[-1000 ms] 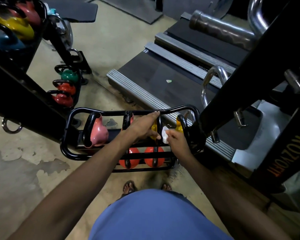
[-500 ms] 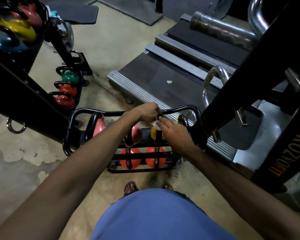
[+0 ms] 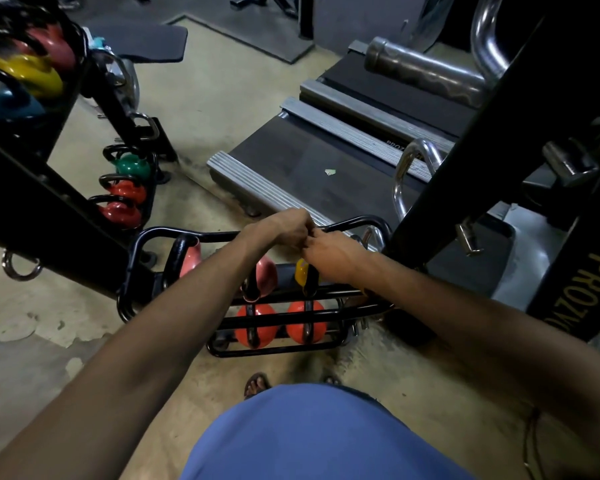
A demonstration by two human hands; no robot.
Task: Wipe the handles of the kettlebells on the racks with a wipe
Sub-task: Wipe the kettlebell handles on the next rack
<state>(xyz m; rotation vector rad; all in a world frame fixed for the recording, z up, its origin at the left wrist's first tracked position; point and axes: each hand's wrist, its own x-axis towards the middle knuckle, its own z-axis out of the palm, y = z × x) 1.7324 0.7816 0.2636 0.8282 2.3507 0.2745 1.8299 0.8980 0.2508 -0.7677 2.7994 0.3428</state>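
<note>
I am looking down on a worn concrete floor, dull and sandy, with pale flaking patches at the left. A treadmill lies across it, with a matte dark belt and ribbed silvery side rails. At the right rises a black steel upright with yellow lettering lower down and a chrome tube curving beside it.

Just below the camera stands the low rack, made of glossy black round tubing in two tiers. The upper tier carries pink kettlebells and a yellow kettlebell. The lower tier carries two orange-red kettlebells. All are rounded, with black loop handles. Further left, a second rack holds a green kettlebell and two red ones.

The left grip is curled, knuckles up, at the low rack's top rail. The right grip meets it fingertip to fingertip, just above the yellow kettlebell. I cannot tell what either has hold of, and the wipe is hidden from me.
</note>
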